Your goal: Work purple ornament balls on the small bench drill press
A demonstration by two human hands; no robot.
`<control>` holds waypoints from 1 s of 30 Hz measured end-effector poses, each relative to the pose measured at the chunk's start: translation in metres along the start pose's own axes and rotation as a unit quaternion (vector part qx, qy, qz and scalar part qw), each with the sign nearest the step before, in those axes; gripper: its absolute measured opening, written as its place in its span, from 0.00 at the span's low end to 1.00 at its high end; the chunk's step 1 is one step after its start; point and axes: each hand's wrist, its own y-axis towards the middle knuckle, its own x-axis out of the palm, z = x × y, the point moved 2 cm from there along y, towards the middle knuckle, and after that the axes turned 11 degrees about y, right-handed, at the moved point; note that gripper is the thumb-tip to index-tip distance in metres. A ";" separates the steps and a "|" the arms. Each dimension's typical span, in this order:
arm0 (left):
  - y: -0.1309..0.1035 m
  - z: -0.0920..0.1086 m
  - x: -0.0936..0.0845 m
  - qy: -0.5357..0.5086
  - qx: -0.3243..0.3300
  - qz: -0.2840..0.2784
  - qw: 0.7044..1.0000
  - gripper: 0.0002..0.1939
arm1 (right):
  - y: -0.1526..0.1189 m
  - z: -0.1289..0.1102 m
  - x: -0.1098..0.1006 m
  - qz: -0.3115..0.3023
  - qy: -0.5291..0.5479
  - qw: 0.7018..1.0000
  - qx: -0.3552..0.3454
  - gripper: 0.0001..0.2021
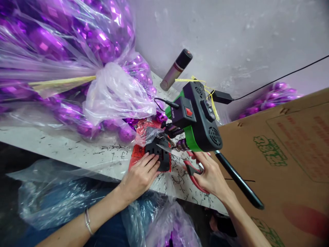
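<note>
My left hand lies with its fingers stretched out on a black slotted base plate, which has red material around it. In my right hand is a pair of scissors with red and black handles, its blades pointing left toward the plate. Above the plate stands a black and green machine with a red switch and a black lever. It hides part of the scissors and some of my right fingers. Clear plastic lies by the plate's far edge.
A large tied clear bag of shiny purple balls fills the left. Behind the machine is a cylinder with a black cap. A cardboard box stands at right. Dark scraps litter the white table. Another purple-filled bag sits below.
</note>
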 end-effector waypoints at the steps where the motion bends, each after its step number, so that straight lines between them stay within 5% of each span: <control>1: 0.000 0.000 0.000 -0.001 0.001 0.000 1.000 0.12 | -0.001 -0.002 0.001 0.010 -0.009 1.000 -0.010 0.18; 6: -0.001 0.000 0.001 -0.011 -0.001 -0.004 1.000 0.12 | 0.000 -0.006 0.004 0.039 -0.043 0.998 -0.037 0.16; 11: -0.001 -0.001 0.000 -0.008 -0.002 -0.007 1.000 0.12 | 0.005 -0.009 0.004 0.013 0.031 0.999 -0.015 0.14; 16: 0.001 0.000 -0.002 -0.002 0.001 -0.002 1.000 0.12 | 0.013 -0.003 -0.002 -0.088 0.142 0.983 0.077 0.18; 22: 0.002 0.000 -0.002 -0.001 0.003 0.002 1.000 0.12 | 0.017 0.003 -0.007 -0.212 0.320 0.907 0.174 0.33; 25: 0.001 0.000 -0.001 -0.004 0.002 -0.006 1.000 0.12 | 0.008 0.003 -0.006 -0.162 0.225 0.946 0.165 0.30; 28: 0.000 0.000 0.000 -0.006 -0.002 -0.004 1.000 0.13 | -0.006 -0.001 -0.002 -0.026 0.066 0.993 0.090 0.23; 30: -0.001 0.000 0.000 -0.007 -0.006 -0.002 1.000 0.12 | -0.014 -0.005 0.003 0.048 -0.010 0.998 0.031 0.24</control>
